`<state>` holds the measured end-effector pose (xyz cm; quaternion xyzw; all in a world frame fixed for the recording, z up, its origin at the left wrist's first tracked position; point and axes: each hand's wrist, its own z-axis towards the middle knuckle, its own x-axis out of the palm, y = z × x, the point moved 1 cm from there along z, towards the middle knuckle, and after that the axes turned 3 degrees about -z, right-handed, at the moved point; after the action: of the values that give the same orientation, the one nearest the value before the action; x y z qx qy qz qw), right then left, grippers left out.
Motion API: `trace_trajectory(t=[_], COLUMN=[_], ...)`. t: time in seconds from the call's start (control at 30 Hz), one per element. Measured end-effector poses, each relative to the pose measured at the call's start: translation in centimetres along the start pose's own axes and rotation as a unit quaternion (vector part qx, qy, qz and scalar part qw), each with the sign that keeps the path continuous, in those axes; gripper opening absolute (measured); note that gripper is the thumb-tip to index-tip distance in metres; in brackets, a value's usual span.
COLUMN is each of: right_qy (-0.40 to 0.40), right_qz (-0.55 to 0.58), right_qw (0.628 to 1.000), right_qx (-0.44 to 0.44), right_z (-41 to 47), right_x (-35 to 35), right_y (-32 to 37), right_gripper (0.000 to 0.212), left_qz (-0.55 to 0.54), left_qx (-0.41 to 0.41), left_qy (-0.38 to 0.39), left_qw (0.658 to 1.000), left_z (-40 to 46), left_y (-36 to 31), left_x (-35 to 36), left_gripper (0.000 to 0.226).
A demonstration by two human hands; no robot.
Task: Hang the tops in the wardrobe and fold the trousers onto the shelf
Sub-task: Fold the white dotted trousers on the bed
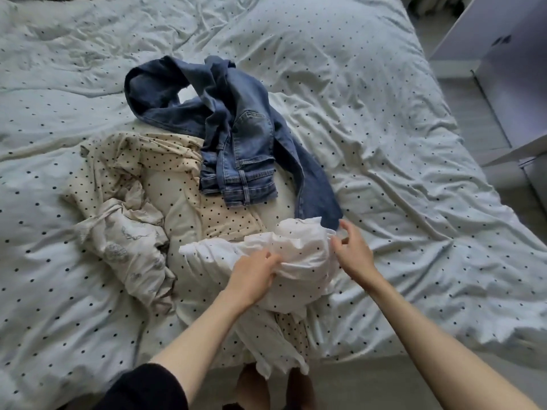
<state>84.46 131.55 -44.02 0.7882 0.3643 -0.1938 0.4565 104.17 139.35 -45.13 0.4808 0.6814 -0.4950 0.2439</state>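
Left hand grips a white top, right hand hovers spread beside it; jeans and seemingly two more garments remain unsorted on the bed.

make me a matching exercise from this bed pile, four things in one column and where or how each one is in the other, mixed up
Things
1. jeans
2. white top
3. cream dotted garment
4. white cabinet

Place or state
A. standing off the bed, at the far right
B. spread under the waistband of the blue denim
C. bunched at the near edge, gripped by the left hand
D. crumpled on top of the pile, farthest from the person

Pairs: 1-D, 2-C, 3-B, 4-A
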Motion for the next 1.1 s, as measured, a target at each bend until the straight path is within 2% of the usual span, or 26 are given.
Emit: trace_trajectory(t=[0.07, 0.13, 0.23, 0.3, 0.37, 0.43, 0.5, 0.57, 0.67, 0.73, 0.8, 0.83, 0.9, 0.93, 1.0, 1.1], right_qy=[0.084, 0.107, 0.107, 0.106, 0.107, 0.102, 0.08, 0.041, -0.01, -0.041, -0.057, -0.051, -0.02, -0.007, 0.004, 0.034], right_qz=[-0.043, -0.059, -0.043, -0.031, -0.022, -0.042, -0.086, -0.145, -0.211, -0.226, -0.23, -0.228, -0.206, -0.187, -0.121, 0.097], right_qw=[0.996, 0.993, 0.992, 0.99, 0.991, 0.993, 0.993, 0.984, 0.956, 0.938, 0.928, 0.929, 0.944, 0.956, 0.981, 0.994], right_qx=[-0.001, 0.002, 0.056, 0.087, 0.073, 0.033, -0.022, -0.092, -0.204, -0.26, -0.287, -0.287, -0.256, -0.227, -0.149, -0.031], right_z=[0.5, 0.3, 0.0, -0.1, -0.4, -1.1, -2.1, -3.3, -5.5, -7.1, -8.3, -8.7, -9.1, -9.1, -9.2, -9.4], right_x=[0.6, 1.0, 0.4, -0.5, -1.2, -1.9, -2.6, -3.5, -5.1, -6.3, -7.7, -8.4, -9.6, -10.0, -10.7, -11.6], right_y=[-0.1, -0.4, -1.8, -2.7, -3.2, -3.1, -2.7, -2.1, -1.4, -1.2, -1.6, -2.0, -3.2, -4.0, -5.6, -6.4], right_gripper=[0.046, 0.037, 0.028, 0.026, 0.015, 0.007, 0.006, 0.007, 0.014, 0.011, 0.009, 0.009, 0.009, 0.009, 0.007, 0.011], left_qz=[-0.014, -0.03, -0.027, -0.005, -0.018, -0.051, -0.097, -0.128, -0.074, -0.105, -0.195, -0.216, -0.2, -0.182, -0.171, -0.181], left_qx=[-0.032, -0.065, -0.104, -0.119, -0.13, -0.13, -0.118, -0.055, 0.046, 0.044, -0.01, -0.034, -0.019, 0.007, 0.074, 0.178], left_qy=[-0.017, -0.038, -0.037, -0.003, 0.036, 0.019, -0.064, -0.099, 0.013, 0.088, 0.102, 0.083, 0.03, 0.01, -0.009, -0.026], left_qw=[0.999, 0.997, 0.993, 0.993, 0.991, 0.99, 0.986, 0.985, 0.996, 0.99, 0.975, 0.972, 0.979, 0.983, 0.982, 0.967], left_z=[-0.6, -1.2, -1.8, -2.0, -1.7, -1.2, -0.2, 1.1, 2.9, 3.5, 3.8, 3.8, 3.6, 3.3, 2.5, 0.9], left_y=[0.6, 1.6, 3.2, 3.6, 3.1, 1.8, 0.3, -1.5, -4.7, -6.8, -8.2, -8.8, -9.5, -10.0, -10.8, -12.1], left_x=[-0.1, -0.6, -1.2, -1.6, -1.9, -2.9, -4.4, -6.0, -7.3, -7.3, -7.1, -7.0, -7.1, -7.3, -7.6, -7.8], left_gripper=[0.018, 0.008, 0.013, 0.014, 0.029, 0.037, 0.039, 0.044, 0.073, 0.091, 0.099, 0.088, 0.033, 0.013, 0.011, 0.014])
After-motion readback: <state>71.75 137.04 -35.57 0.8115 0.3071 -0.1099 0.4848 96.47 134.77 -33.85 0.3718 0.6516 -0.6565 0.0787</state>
